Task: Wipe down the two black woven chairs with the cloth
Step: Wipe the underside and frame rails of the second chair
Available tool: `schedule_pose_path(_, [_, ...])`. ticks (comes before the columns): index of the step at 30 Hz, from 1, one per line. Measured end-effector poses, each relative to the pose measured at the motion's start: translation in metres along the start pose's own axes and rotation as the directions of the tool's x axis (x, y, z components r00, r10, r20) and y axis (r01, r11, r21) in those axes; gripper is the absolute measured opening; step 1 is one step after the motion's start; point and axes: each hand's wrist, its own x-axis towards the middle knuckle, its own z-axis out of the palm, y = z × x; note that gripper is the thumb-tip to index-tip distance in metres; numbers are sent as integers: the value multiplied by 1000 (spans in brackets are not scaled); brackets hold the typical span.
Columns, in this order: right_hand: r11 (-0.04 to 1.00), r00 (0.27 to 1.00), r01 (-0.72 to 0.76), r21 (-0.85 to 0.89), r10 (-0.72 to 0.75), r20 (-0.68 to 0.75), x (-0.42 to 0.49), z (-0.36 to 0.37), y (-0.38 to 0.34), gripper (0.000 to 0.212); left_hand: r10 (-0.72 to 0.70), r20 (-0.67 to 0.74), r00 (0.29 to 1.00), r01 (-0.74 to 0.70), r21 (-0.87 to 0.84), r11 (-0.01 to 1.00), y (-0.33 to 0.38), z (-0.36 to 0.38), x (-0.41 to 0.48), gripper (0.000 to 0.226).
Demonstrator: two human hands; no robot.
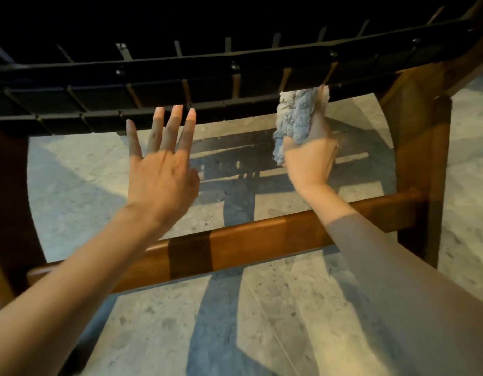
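In the right hand [310, 156], the cloth [295, 120].

Warm, hard light falls in patches on the speckled floor [262, 335] before you, where the wooden crossbar [262, 234] and your arms [72, 294] throw sharp-edged bluish shadows. The black woven seat [180, 85] along the top is dim and sinks to near black above. Your wide lens bows the crossbar and the legs [422, 158] toward the edges, and the cloth [297, 120] looks slightly soft.
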Motion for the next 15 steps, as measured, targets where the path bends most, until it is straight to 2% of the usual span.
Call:
schedule_pose_path(6, [990,976,131,53,-139,169,-38,39,-55,45,-61,33,998,62,-53,997,-24,-7,-7,77])
schedule_pose_path(9, [980,939,191,54,-199,280,-56,55,-81,53,-91,41,995,94,-71,993,-35,-10,-12,76])
schedule_pose_path(12, [940,860,341,-21,-303,411,-65,64,-91,68,-98,45,994,102,-86,991,-39,-10,-17,76])
schedule_pose_path(15, [887,849,416,-199,-301,435,-48,53,-73,69,-66,30,997,69,-100,993,-31,-6,-18,80])
